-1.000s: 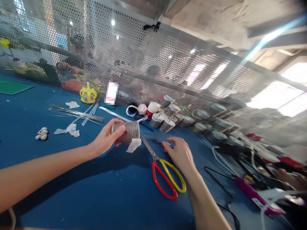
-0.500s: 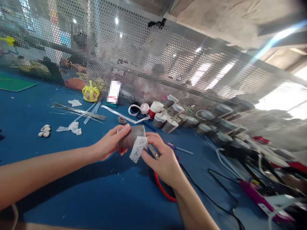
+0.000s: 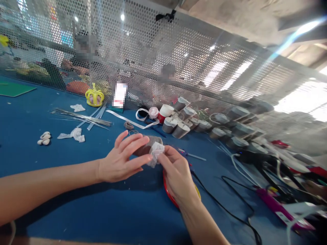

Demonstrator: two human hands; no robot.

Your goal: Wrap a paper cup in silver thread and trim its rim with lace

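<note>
Cylinder (image 3: 155, 139) well inside the table (image 3: 107, 211) edges: left hand (image 3: 125, 158) spread across it, right hand (image 3: 178, 173) pinching lace (image 3: 156, 149), best kept smooth and taut

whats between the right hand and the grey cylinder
Bunched white lace, pinched by the right hand, lies between it and the grey cylinder, as the head view shows. Whether lace and cylinder touch is hard to tell.
</note>
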